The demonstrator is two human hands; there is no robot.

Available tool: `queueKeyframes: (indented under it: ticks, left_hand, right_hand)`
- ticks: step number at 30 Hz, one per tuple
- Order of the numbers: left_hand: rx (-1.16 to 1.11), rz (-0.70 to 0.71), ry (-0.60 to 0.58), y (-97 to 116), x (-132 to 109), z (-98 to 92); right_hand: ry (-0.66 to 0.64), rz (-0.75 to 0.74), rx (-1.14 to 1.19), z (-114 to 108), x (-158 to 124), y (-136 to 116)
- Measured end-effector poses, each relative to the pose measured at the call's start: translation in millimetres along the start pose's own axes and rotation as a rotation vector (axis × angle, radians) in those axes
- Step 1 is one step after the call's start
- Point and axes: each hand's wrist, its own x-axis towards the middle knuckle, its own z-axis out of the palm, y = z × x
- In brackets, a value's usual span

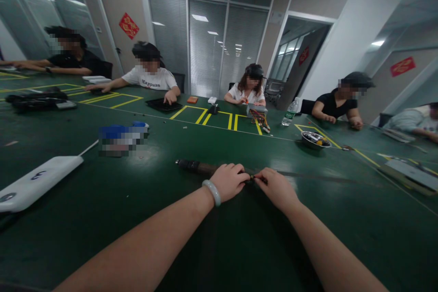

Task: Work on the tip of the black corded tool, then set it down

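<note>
Dark green, smooth-topped counter (153, 232) carries a slim brown cylindrical tool (204, 168) with a black ribbed section and a bright metal tip. Clock directions are taken from the hands, twelve being away from the wearer. The tool lies nearly flat, its tip toward nine to ten o'clock; its exact type cannot be told.

Left hand (230, 181): palm down, fingers curled over the tool's body. This grip appears intended to steady the body against the counter and leave its other end accessible. A pale green, ring-shaped stone-like bangle (212, 191) sits at the wrist.

Right hand (277, 190): thumb and fingertips drawn narrow in a pinch on a small brass-coloured metal piece (252, 177) just beside the left thumb. A fingertip hold presumably suits so small a part. Whether the piece is joined to the tool cannot be told.

Surroundings: white oblong plastic device (41, 180) at nine o'clock; clear plastic bottle with green label (290, 114) at one; shiny round metal bowl (315, 147) at two, its raised wall probably containing the loose items inside.
</note>
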Motion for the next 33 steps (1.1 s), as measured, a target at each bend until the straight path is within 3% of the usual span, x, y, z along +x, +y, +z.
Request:
queueKeyframes:
  ticks: [20,33]
  left_hand:
    - [-0.118,-0.001,0.024,-8.5,2.7,10.6]
    - [-0.129,-0.004,0.029,-8.9,3.2,8.7]
  right_hand:
    - [-0.01,-0.182,-0.031,2.0,-5.8,3.2]
    - [0.028,-0.113,0.068,6.1,-5.8,1.8]
